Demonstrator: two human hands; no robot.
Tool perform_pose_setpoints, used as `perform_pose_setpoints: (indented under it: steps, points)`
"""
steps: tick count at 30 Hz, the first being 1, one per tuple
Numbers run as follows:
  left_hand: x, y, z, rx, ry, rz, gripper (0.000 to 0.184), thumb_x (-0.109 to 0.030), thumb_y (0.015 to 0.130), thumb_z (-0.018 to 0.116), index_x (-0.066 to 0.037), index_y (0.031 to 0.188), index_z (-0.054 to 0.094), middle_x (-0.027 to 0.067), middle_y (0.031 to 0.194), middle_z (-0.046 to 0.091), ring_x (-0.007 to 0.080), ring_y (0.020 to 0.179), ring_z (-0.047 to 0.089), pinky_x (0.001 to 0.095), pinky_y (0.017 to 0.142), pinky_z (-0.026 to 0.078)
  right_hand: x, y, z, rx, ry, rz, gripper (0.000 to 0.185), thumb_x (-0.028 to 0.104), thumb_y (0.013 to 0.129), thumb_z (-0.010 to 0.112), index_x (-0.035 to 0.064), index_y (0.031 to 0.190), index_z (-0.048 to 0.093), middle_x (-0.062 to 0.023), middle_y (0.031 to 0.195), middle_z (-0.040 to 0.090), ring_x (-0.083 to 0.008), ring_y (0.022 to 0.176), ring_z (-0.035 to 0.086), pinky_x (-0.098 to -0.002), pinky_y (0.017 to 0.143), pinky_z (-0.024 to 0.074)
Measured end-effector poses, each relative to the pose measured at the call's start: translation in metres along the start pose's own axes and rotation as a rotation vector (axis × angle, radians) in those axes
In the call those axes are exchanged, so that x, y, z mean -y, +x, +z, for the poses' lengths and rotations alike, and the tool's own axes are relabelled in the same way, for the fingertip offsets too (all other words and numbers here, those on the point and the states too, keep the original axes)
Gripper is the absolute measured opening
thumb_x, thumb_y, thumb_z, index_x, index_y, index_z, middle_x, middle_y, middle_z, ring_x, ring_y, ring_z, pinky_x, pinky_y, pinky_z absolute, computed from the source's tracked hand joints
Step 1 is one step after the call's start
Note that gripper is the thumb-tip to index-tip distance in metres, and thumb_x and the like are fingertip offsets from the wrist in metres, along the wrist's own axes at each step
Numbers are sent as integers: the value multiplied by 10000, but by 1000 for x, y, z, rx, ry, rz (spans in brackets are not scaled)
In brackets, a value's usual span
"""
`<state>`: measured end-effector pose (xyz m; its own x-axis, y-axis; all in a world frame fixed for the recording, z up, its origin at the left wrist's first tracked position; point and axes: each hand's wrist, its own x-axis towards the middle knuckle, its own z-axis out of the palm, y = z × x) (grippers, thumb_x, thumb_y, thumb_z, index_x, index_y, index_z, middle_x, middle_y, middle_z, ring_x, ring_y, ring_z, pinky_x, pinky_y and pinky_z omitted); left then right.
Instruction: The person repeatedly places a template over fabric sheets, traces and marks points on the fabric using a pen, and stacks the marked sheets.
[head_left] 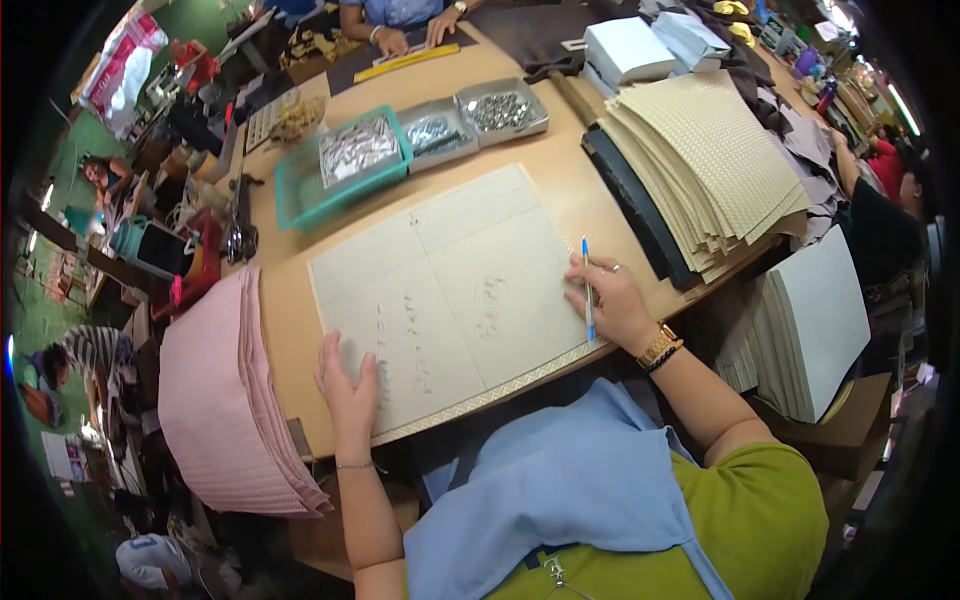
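Note:
A cream paper pattern (450, 255) with handwriting and ruled lines lies flat at the table's front edge. A strip of textured cream sheet (480, 400) shows along its near side. My left hand (347, 390) rests at the near left corner of the pattern, fingers stretched out, holding nothing. At the right edge of the pattern, my right hand (612, 305) has its fingers closed on a blue and white pen (587, 285), which stands roughly upright in the view. The right fingertips also appear to touch the pattern's edge.
Pink quilted sheets (215, 390) hang over the table's left side. Textured cream sheets (710, 150) are stacked at right. Beyond the pattern stand a teal basket (290, 205) and boxes of small metal parts (500, 112). Across the table, another person's hands (415, 40) are near a yellow ruler (405, 63).

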<state>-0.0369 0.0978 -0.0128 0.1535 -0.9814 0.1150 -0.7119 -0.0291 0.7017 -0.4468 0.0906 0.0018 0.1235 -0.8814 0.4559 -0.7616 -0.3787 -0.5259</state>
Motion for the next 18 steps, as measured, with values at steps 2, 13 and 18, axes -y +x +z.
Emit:
perform_pose_setpoints:
  steps: [2,13,18]
  points:
    - [-1,11,-4,-47,-345,-132,594,-169,959,598,27,1465,354,189,1490,407,283,1398,363,386,1163,273,3,0,-3,-8,66,18,231,117,785,760,46,987,675,-190,1110,688,-347,963,648,-417,811,547]
    - [-22,-34,-84,-178,-350,286,504,-177,990,502,28,1434,381,161,1392,487,282,1265,480,414,1091,355,-8,8,7,-124,57,176,230,181,850,709,56,1035,652,-164,890,682,-362,879,631,-430,800,511]
    - [4,-55,-156,-356,-1325,-124,523,-310,1012,493,-28,1441,393,104,1448,445,265,1312,417,419,1119,314,19,20,17,45,83,123,160,166,838,684,59,893,577,-143,791,651,-347,830,626,-420,738,499]
